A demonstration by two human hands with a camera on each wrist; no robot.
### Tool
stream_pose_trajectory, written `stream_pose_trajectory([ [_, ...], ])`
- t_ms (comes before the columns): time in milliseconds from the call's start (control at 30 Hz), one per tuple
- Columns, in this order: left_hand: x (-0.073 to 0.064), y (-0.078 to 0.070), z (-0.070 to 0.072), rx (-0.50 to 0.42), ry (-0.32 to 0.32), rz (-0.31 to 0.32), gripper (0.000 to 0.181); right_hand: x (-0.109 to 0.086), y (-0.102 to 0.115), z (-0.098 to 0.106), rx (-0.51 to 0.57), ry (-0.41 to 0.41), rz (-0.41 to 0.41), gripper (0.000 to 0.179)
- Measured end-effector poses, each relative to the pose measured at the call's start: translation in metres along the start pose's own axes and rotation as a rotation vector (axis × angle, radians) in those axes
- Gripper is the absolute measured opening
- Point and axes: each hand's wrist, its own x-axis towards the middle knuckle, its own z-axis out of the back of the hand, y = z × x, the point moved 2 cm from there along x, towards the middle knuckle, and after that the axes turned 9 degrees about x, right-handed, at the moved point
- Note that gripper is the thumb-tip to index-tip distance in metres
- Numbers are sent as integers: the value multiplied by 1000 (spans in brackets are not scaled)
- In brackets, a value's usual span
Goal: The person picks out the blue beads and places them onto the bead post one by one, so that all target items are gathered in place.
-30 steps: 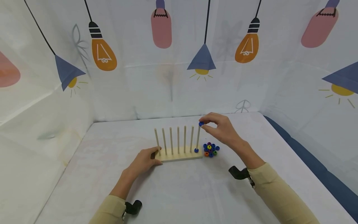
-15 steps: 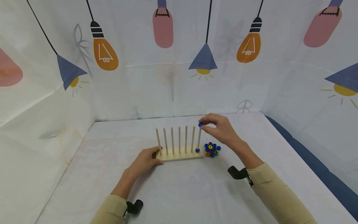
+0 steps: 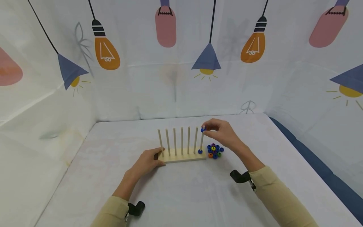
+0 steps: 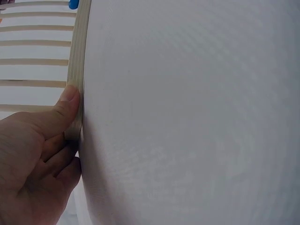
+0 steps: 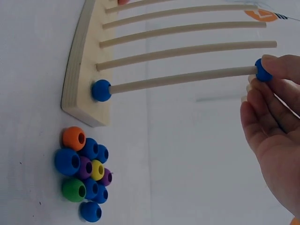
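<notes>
A pale wooden base (image 3: pixel 181 158) with a row of upright pegs stands on the table. My left hand (image 3: pixel 146 162) grips its left end; in the left wrist view the thumb (image 4: pixel 69 96) lies along the front edge. My right hand (image 3: pixel 224 134) pinches a blue bead (image 5: pixel 263 70) between thumb and fingers at the top of the rightmost peg (image 5: pixel 183 79). The peg's tip shows just above that bead in the head view. Another blue bead (image 5: pixel 101 90) sits at the foot of the same peg. The other pegs carry no beads.
Right of the base lies a cluster of loose beads: several blue ones, an orange bead (image 5: pixel 74 138), a green bead (image 5: pixel 74 190), a yellow bead (image 5: pixel 97 169) and purple ones. A white cloth wall (image 3: pixel 158 91) printed with lamps rises behind the white table (image 3: pixel 181 195).
My right hand has lowered slightly, and the pinched blue bead has slid a little down over the peg's tip. The left hand keeps its grip on the base.
</notes>
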Motion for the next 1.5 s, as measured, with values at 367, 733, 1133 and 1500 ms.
stream_pose_trajectory([
  [367, 0, 1, 1, 5, -7, -12, 66, 0, -9, -5, -8, 17, -19, 11],
  [733, 0, 3, -2, 3, -8, -9, 67, -1, -14, -9, -10, 42, -26, 9],
  [1133, 1, 2, 0, 8, -6, -2, 68, -2, -24, -14, -7, 64, -39, 10],
  [1500, 1, 0, 0, -13, 4, 13, 67, -8, -28, -18, -89, 83, -50, 12],
])
